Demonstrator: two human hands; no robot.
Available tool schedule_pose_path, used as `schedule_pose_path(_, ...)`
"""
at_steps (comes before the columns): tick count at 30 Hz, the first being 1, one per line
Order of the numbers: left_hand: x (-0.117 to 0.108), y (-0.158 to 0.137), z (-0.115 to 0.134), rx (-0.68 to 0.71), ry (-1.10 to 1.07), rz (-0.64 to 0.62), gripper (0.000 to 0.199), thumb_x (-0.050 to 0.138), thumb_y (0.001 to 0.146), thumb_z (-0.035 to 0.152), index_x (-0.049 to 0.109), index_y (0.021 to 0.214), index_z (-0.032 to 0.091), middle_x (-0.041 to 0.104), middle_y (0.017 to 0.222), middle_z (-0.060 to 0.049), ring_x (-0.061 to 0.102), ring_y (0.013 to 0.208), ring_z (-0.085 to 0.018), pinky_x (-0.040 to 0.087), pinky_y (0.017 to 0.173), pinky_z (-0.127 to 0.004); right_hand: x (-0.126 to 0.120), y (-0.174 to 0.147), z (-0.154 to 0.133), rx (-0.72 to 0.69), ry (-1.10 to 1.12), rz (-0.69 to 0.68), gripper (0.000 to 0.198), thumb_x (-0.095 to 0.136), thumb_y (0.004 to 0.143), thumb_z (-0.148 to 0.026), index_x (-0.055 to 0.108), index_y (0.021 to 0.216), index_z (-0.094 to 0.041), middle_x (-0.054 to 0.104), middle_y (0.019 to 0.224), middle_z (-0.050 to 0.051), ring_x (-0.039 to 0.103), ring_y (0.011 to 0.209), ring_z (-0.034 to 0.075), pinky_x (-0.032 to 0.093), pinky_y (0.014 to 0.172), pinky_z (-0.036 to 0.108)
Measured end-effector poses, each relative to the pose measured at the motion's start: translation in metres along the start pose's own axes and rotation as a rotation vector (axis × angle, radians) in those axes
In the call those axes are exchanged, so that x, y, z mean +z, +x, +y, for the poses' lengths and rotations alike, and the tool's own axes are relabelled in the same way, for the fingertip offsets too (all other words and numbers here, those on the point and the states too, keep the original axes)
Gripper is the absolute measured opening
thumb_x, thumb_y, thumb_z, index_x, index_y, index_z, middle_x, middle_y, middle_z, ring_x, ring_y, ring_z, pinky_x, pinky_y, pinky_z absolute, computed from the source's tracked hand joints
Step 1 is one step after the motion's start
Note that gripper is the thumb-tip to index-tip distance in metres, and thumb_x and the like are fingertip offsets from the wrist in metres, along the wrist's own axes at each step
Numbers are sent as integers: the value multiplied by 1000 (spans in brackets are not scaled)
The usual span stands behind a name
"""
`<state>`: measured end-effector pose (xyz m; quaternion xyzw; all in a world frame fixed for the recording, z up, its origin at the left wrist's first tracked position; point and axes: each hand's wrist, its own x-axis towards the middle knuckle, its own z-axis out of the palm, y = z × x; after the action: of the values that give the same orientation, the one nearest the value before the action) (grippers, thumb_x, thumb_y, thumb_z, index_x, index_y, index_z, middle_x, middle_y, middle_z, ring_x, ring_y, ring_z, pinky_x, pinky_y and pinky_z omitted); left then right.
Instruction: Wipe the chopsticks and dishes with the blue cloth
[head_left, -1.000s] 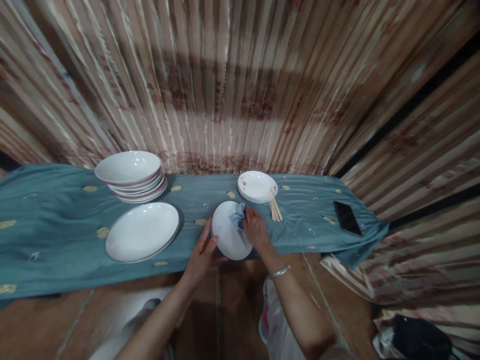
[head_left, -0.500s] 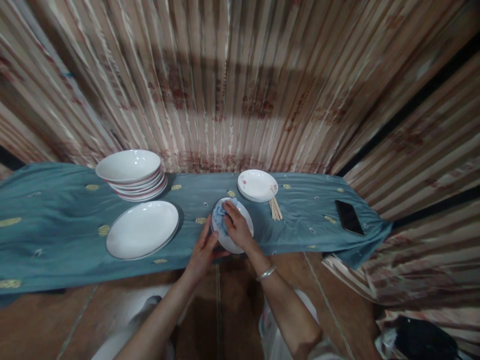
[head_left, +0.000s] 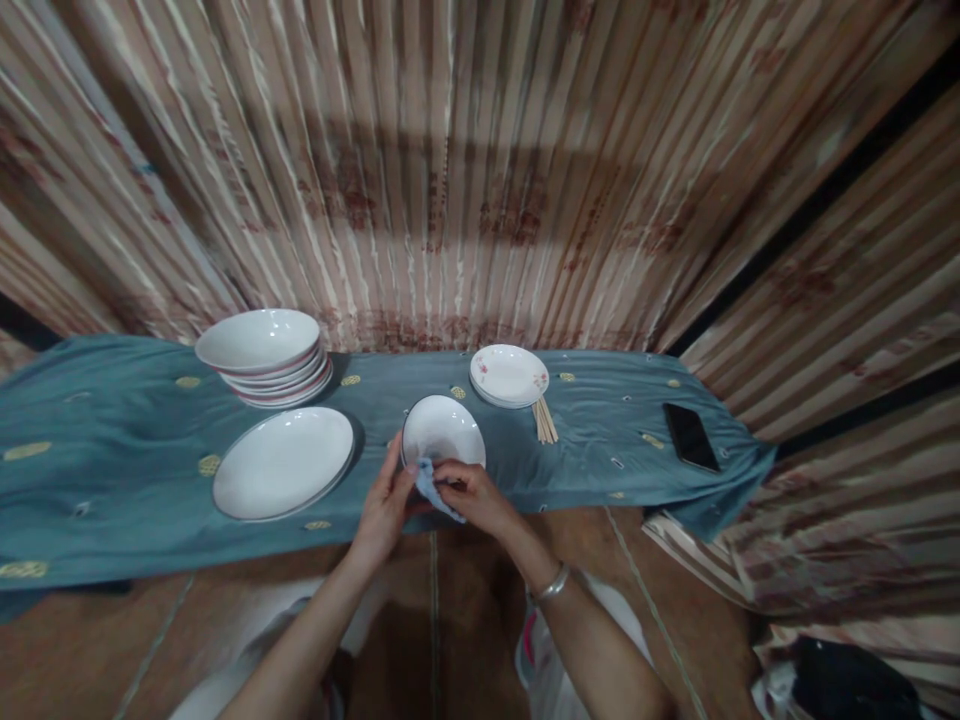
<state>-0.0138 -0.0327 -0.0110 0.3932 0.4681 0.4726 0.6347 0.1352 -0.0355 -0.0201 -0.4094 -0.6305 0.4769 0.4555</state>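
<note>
A white bowl [head_left: 444, 428] with a dark rim is tilted toward me near the table's front edge. My left hand [head_left: 388, 500] grips its left side, thumb at the rim and the other fingers partly hidden behind it. In my right hand [head_left: 472, 495] a light blue cloth [head_left: 431, 488] is pinched at the bowl's near rim, its lower end hanging down. To the left lies a white oval plate [head_left: 285, 462] with a dark rim.
Behind the oval plate stands a stack of white bowls and plates [head_left: 262, 345]. Flower-patterned plates [head_left: 510, 375] and several wooden chopsticks [head_left: 546, 420] lie right of centre. A black phone [head_left: 690, 436] rests at the right on the teal tablecloth [head_left: 592, 460]. Curtains [head_left: 442, 200] hang behind.
My right hand has drawn the cloth from inside the bowl down to its near rim. The bowl and my left hand have shifted slightly left.
</note>
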Motion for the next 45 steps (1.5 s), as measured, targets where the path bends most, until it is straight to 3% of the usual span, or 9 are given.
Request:
schedule_pose_path(4, 0, 0, 2, 53, 25, 5, 79, 67, 74, 45, 33, 144, 29, 52, 135, -9, 61, 102, -26, 58, 65, -30, -12, -12, 6, 4, -82, -24, 8, 61, 75, -19, 68, 77, -18, 70, 97, 2, 65, 91, 16, 48, 80, 26)
schedule_pose_path(10, 5, -1, 8, 19, 31, 21, 74, 68, 74, 41, 37, 141, 33, 36, 148, -4, 60, 102, -26, 59, 61, -31, -37, -19, 18, 11, -556, 10, 17, 59, 73, -7, 68, 82, -19, 70, 96, 4, 64, 92, 18, 47, 85, 30)
schedule_pose_path(18, 6, -4, 10, -20, 4, 6, 76, 67, 75, 38, 32, 143, 34, 35, 149, -3, 57, 109, -28, 59, 65, -32, -45, 8, 29, -16, -988, 176, 25, 46, 78, -3, 65, 86, -18, 66, 98, 9, 58, 97, 21, 43, 94, 36)
schedule_pose_path(24, 7, -7, 10, -25, -2, 1, 77, 67, 75, 38, 31, 143, 34, 36, 148, -4, 58, 109, -28, 59, 68, -33, -28, 33, 41, -116, -826, 324, 34, 43, 84, -10, 58, 115, -10, 53, 129, 18, 46, 123, 25, 35, 107, 42)
schedule_pose_path(29, 5, -8, 5, -31, -27, -15, 82, 67, 75, 42, 25, 145, 35, 43, 143, -7, 61, 102, -27, 59, 68, -35, -11, 47, 46, -175, -546, 323, 41, 44, 87, -19, 53, 126, -19, 46, 140, 10, 38, 132, 22, 30, 111, 43)
schedule_pose_path(32, 4, -9, 2, -31, -32, -7, 83, 67, 74, 43, 24, 146, 34, 50, 137, -8, 62, 100, -26, 59, 67, -36, -5, 49, 38, -194, -415, 272, 39, 43, 88, -22, 54, 125, -20, 46, 141, 10, 40, 132, 21, 31, 111, 42)
schedule_pose_path(36, 2, -9, 0, -26, -46, 10, 83, 68, 73, 44, 27, 145, 34, 46, 140, -8, 61, 100, -26, 59, 65, -34, 5, 42, 22, -243, -301, 180, 35, 44, 88, -22, 59, 119, -20, 50, 137, 10, 45, 128, 20, 33, 109, 38)
schedule_pose_path(41, 1, -13, 0, 19, -46, 29, 82, 68, 72, 45, 31, 144, 32, 43, 142, -8, 61, 96, -23, 58, 64, -32, 15, 21, 10, -220, -207, 101, 29, 49, 84, -17, 64, 108, -20, 56, 130, 9, 51, 122, 17, 37, 105, 34)
schedule_pose_path(45, -1, -14, 1, 5, -39, 44, 85, 69, 71, 47, 29, 145, 31, 52, 133, -9, 63, 89, -22, 58, 62, -31, 11, 2, 10, -203, -196, 36, 23, 54, 79, -11, 67, 96, -20, 62, 119, 7, 56, 114, 17, 40, 101, 33)
